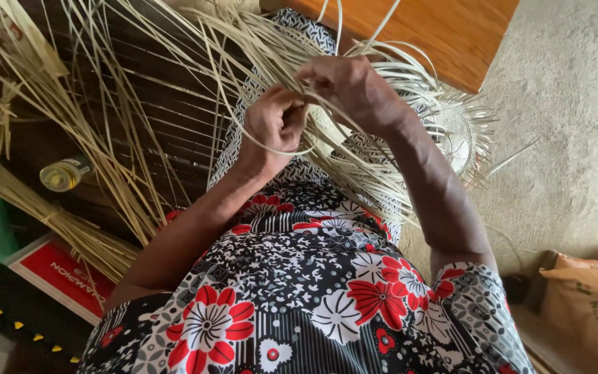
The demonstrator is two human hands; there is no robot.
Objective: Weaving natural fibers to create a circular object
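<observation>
Many pale, flat straw strips [375, 166] fan out from a half-woven straw piece [451, 128] on the person's lap, loose ends splaying toward 10 and 3 o'clock. Left hand [275, 125] is curled shut, pinching strips; right hand [351, 86], at its 2 o'clock, grips others from above with bent fingers.

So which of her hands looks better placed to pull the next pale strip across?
Probably the right hand: it sits above the woven piece, fingers pinching the pale strips where they cross. The left hand is closed around a bunch of strips, seemingly holding them taut.
</observation>
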